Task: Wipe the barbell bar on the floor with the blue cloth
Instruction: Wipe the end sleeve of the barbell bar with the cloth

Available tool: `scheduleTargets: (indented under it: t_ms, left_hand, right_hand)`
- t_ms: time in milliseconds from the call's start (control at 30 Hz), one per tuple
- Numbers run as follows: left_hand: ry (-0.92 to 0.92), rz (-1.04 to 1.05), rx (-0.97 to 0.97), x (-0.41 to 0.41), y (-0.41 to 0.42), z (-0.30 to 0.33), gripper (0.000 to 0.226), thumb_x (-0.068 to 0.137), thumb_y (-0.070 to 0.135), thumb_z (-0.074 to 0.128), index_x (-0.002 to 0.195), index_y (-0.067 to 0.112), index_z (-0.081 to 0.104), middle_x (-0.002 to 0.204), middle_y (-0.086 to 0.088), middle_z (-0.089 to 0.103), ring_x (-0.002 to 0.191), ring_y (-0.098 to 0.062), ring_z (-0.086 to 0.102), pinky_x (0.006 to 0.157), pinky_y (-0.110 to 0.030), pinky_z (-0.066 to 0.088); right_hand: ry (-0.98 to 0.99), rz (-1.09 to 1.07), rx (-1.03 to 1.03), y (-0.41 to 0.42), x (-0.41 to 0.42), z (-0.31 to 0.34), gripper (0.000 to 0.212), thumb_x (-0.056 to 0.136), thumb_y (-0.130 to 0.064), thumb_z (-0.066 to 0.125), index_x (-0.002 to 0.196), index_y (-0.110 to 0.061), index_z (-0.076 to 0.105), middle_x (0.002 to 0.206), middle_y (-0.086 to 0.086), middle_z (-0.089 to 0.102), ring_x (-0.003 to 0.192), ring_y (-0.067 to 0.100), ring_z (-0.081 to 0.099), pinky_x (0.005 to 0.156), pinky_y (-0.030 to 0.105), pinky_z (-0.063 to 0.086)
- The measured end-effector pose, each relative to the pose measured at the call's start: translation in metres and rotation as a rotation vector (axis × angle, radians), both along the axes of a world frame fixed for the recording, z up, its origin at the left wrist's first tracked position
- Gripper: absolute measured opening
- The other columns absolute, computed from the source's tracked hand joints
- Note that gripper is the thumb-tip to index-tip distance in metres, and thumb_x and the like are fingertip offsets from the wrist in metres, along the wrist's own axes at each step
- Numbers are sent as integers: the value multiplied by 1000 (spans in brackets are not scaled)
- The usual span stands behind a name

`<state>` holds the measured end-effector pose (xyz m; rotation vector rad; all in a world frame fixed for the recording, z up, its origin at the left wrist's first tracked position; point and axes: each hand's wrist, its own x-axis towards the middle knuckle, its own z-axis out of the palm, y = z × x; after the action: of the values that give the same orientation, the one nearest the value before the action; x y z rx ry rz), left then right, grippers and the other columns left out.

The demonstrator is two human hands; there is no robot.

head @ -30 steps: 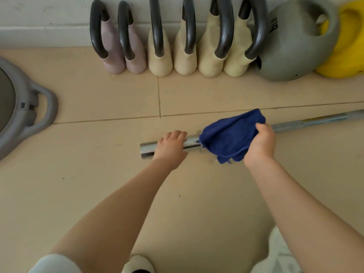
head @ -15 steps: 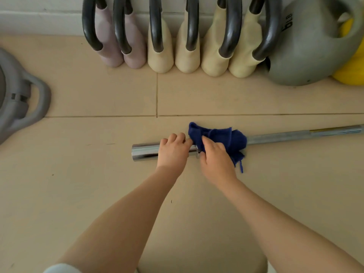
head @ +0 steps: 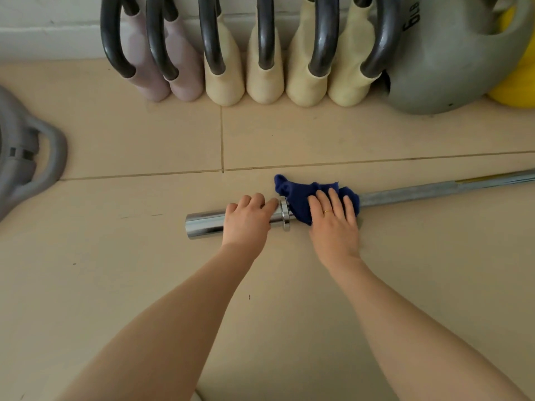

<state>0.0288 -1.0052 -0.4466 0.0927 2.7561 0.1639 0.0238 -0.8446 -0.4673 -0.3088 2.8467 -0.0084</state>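
Note:
A chrome barbell bar (head: 428, 190) lies on the tan tiled floor, running from a thick sleeve end at centre left out past the right edge. My left hand (head: 248, 224) grips the sleeve, fingers curled over its top, just left of the collar. A blue cloth (head: 298, 195) is bunched over the bar right of the collar. My right hand (head: 333, 224) lies on the cloth with fingers fairly straight, pressing it onto the bar. The stretch of bar under the cloth is hidden.
Several kettlebells stand in a row along the wall behind the bar: pink ones (head: 150, 62), cream ones (head: 266, 68), a big grey one (head: 451, 53) and a yellow one (head: 518, 82). A grey handled object (head: 31, 166) sits at the left edge.
My right hand brought the cloth down from above the bar onto it beside the collar, and its fingers have flattened over the cloth. The left hand kept its hold on the sleeve.

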Motion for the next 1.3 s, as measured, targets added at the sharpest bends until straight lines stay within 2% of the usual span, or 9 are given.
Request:
scheduleTargets:
  t_ms: [100, 233, 467, 567, 700, 800, 1000, 1133, 1300]
  left_hand:
    - [2, 3, 12, 2, 0, -1, 44, 92, 21, 55, 134, 24, 40, 124, -2, 48, 113, -25, 45, 85, -35, 36]
    - [2, 44, 40, 1, -1, -1, 36, 92, 19, 54, 127, 20, 49, 123, -2, 50, 113, -25, 45, 84, -34, 34]
    - [8, 44, 21, 0, -1, -4, 45, 93, 23, 52, 136, 27, 38, 128, 2, 46, 113, -24, 43, 85, -34, 35]
    - [9, 46, 7, 1, 1, -3, 44, 94, 22, 51, 135, 27, 37, 129, 2, 45, 112, -24, 43, 86, -33, 35]
    - [15, 65, -9, 3, 3, -3, 44, 91, 21, 56, 132, 26, 42, 124, 1, 49, 108, -25, 46, 83, -34, 36]
    - [55, 77, -10, 4, 5, -1, 43, 81, 16, 69, 121, 23, 56, 110, -2, 60, 94, -28, 55, 72, -35, 40]
    - [75, 49, -31, 4, 3, -3, 46, 69, 15, 80, 111, 22, 63, 99, -2, 64, 82, -28, 58, 65, -35, 44]
    - [72, 107, -3, 5, 10, -1, 47, 62, 8, 82, 104, 21, 66, 94, -2, 66, 78, -28, 59, 62, -34, 42]
    - [145, 171, 7, 10, 13, -5, 57, 41, 4, 90, 92, 19, 71, 83, -1, 69, 66, -27, 63, 56, -32, 49]
  right_hand:
    - [48, 18, -133, -18, 1, -3, 57, 67, 3, 71, 121, -1, 54, 135, 18, 52, 127, 33, 48, 107, 44, 34]
    - [-125, 161, -253, -24, -8, -1, 67, 93, -2, 41, 148, -6, 3, 156, 10, 16, 142, 25, 19, 116, 28, 8]
    - [-121, 184, -108, 38, -43, 14, 46, 80, 8, 50, 125, -2, 50, 122, 19, 53, 110, 38, 50, 92, 42, 41]
    - [-91, 55, -53, 53, -46, 12, 40, 80, 11, 49, 118, 0, 54, 114, 20, 56, 102, 40, 51, 86, 44, 42]
    - [-29, 140, -162, 10, -35, 7, 33, 71, 14, 50, 101, 5, 60, 96, 23, 59, 91, 45, 56, 80, 48, 46]
    - [-118, 209, -198, -13, -27, 4, 39, 72, 13, 55, 109, 4, 59, 104, 21, 59, 101, 41, 55, 90, 48, 45]
    - [-60, 368, -68, 48, -45, 9, 49, 50, 11, 72, 98, -1, 65, 87, 19, 65, 76, 38, 63, 63, 40, 56]
    - [-173, 181, 89, 61, -61, 23, 34, 82, 1, 51, 115, -6, 55, 109, 16, 58, 101, 36, 55, 83, 43, 45]
    - [-214, 226, -117, 0, -40, 26, 31, 91, 1, 36, 120, -3, 45, 125, 17, 49, 117, 33, 43, 98, 37, 33]
